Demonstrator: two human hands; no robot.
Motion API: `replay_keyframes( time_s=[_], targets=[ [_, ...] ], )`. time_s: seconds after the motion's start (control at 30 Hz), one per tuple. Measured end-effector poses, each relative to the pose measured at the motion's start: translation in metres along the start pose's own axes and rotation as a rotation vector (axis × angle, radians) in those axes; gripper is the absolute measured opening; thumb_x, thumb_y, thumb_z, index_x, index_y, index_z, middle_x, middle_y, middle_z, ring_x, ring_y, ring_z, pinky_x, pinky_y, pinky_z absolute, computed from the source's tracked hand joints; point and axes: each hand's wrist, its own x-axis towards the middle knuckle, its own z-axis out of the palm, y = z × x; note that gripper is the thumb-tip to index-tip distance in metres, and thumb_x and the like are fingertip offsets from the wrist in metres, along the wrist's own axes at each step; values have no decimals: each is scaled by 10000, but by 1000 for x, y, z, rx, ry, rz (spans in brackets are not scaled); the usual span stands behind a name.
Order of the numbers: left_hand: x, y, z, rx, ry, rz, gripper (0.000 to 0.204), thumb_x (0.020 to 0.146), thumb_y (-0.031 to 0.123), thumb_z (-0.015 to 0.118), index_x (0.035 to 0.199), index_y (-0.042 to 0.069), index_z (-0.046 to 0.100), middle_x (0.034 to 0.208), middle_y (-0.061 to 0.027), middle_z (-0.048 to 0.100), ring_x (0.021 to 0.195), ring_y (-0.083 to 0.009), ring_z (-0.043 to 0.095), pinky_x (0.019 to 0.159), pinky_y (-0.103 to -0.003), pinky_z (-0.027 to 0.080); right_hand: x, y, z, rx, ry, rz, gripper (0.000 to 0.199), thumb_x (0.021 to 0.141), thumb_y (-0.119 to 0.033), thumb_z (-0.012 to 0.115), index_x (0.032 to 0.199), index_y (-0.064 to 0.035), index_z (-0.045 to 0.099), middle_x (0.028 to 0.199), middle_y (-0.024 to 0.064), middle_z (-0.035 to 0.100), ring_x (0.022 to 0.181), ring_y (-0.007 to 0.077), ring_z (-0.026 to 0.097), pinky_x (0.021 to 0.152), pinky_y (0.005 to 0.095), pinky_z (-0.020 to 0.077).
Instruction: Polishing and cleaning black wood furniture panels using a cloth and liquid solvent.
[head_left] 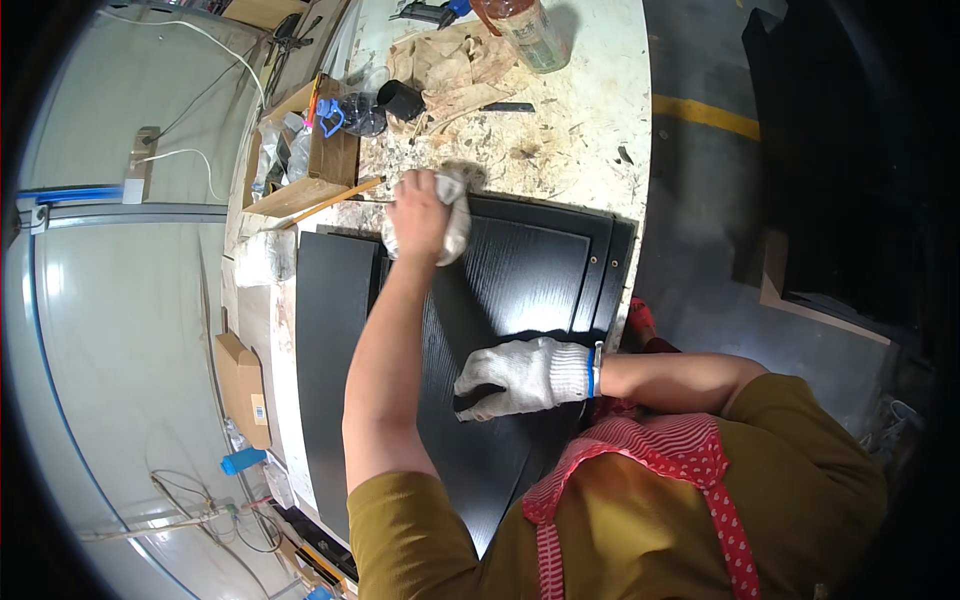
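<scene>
My bare left hand (418,214) is closed over a crumpled white cloth (455,222), pressed at the far edge of a black wood-grain panel (530,258). My right hand (525,378), in a white knit glove with a blue cuff edge, is above the panel's nearer part. Its fingers curl toward the thumb. A dark patch shows between them, and I cannot make out whether it is a held thing or the panel behind. A second, narrower black board (335,330) lies along the left side of the panel.
Beyond the panel, the stained white table (590,150) holds a brown rag (450,70), a plastic bottle (530,35), a black cup-like piece (400,100) and a cardboard box (330,150) of odds and ends. A pencil-like stick (340,202) lies by the box. Dark boards (840,180) stand at right.
</scene>
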Motion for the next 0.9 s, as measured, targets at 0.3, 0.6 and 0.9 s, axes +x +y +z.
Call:
replay_keyframes(
  time_s=[0.3, 0.6, 0.9],
  targets=[
    [-31, 59, -55, -75, -125, 463, 443, 749, 133, 749, 1157, 79, 587, 1123, -165, 602, 1045, -363, 616, 883, -477, 530, 3, 3, -2, 57, 48, -64, 507, 968, -516, 605, 1188, -65, 672, 1186, 159, 658, 1062, 372, 657, 913, 441, 530],
    [-31, 85, -39, -78, 21, 736, 236, 826, 96, 610, 1049, 60, 541, 1025, -126, 579, 945, -273, 599, 814, -427, 534, 1, 3, 1, 1, 22, -18, 518, 963, -532, 603, 1227, -90, 658, 1168, 134, 664, 1067, 357, 656, 915, 438, 530],
    [-58, 185, -35, -331, 208, 946, 163, 838, 153, 590, 998, 125, 600, 993, -66, 554, 965, -223, 575, 806, -392, 468, 6, 16, 20, -119, 406, -304, 547, 957, -535, 614, 1235, -67, 672, 1307, 145, 646, 1133, 339, 654, 983, 418, 511]
  ],
)
